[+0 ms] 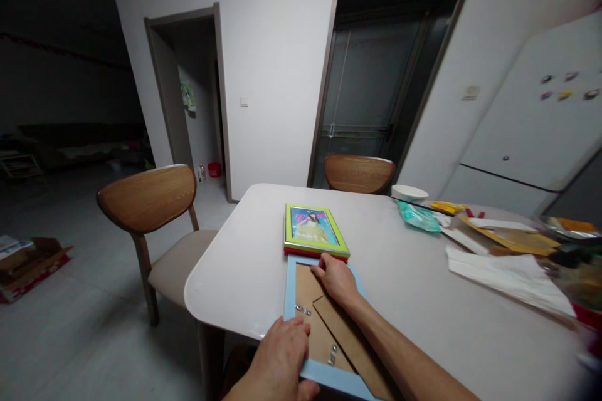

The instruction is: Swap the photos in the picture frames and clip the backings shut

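Note:
A light-blue picture frame [290, 288] lies face down over the table's near edge, its brown backing board [308, 288] showing. Small metal clips [333, 354] sit on the board, and a brown stand leg [336, 326] runs along it, partly covered by my right forearm. My left hand [285, 351] is closed around the frame's near left side, thumb at the lower edge. With curled fingers, my right hand [336, 279] grips at the top of the backing board. Just beyond lies a green picture frame [288, 225] with a picture of a figure in a dress, stacked on something red.
The white table [395, 301] carries a bowl [409, 193], a teal packet [418, 216], white paper [508, 276] and a yellow envelope [517, 238] on the right. Wooden chairs stand at left [148, 197] and far side [360, 173]. An open cardboard box [32, 263] is on the floor.

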The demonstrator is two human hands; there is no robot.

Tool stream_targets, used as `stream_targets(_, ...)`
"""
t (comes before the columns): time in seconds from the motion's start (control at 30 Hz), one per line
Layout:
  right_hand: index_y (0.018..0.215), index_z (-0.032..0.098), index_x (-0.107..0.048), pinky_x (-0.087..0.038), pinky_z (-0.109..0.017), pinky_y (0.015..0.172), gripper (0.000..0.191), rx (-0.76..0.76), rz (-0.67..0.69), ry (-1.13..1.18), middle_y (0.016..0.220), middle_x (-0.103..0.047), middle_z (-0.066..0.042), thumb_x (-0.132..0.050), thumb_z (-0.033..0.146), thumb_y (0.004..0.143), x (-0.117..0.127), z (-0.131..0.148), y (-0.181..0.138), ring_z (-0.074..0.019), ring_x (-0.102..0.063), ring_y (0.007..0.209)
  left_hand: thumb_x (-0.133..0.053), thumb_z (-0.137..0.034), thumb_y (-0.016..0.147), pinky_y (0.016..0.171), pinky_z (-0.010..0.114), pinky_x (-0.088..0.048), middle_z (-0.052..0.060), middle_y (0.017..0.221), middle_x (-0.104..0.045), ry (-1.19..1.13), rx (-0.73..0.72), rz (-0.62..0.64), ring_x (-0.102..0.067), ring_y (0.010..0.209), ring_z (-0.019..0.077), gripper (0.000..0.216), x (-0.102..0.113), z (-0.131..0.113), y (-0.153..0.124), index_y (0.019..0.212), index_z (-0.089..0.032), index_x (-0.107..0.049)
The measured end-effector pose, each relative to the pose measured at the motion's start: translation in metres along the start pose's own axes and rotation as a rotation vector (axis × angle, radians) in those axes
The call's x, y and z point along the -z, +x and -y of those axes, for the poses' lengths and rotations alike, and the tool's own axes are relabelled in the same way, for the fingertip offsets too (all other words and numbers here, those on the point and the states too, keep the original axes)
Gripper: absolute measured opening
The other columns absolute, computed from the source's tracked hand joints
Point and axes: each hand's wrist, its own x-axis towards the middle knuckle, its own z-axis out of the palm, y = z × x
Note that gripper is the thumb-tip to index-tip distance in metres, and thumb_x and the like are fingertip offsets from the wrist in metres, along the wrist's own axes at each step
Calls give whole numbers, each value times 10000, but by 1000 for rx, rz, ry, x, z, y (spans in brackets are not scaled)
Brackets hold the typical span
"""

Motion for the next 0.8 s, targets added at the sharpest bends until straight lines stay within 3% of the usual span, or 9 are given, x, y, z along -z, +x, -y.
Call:
stream_targets(0.17,706,185,-553,-381,-202,591,264,43,5,143,698,-629,-7,-346,334,773,29,-25,-19,-120,-556,638,-672,-341,612,992,485,-152,150,1299,-342,111,-124,100,-243,1213,279,526,-15,-15,22,1053,-135,-472)
stream_targets(0.33,820,180,-593,-401,-220,664,290,4,9,162,802,-646,-27,-343,316,763,46,-49,-41,-140,-572,728,-658,-278,620,998,450,-167,170,1297,-332,107,-168,104,-272,1198,273,521,-23,-31,30,1069,-104,-460)
stream_targets(0.43,792,200,-624,-390,-218,671,256,7,37,124,813,-652,-23,-395,303,743,42,-43,-39,-140,-572,747,-673,-295,604,991,445,-185,163,1295,-334,79,-130,96,-284,1190,278,507,-22,-35,27,1040,-116,-485)
stream_targets(0.67,642,206,-614,-309,-218,499,182,-74,77,-15,671,-644,-26,-497,337,690,20,-22,-15,-144,-561,630,-712,-303,572,989,443,-204,166,1292,-335,41,-116,136,-304,1175,292,536,-27,-39,29,1025,-110,-500)
stream_targets(0.8,637,199,-598,-281,-225,479,176,-106,95,-73,679,-637,-39,-512,348,674,16,-24,-5,-155,-559,638,-701,-275,565,996,389,-226,163,1264,-368,28,-108,58,-326,1148,289,509,-28,-41,27,994,-73,-517)
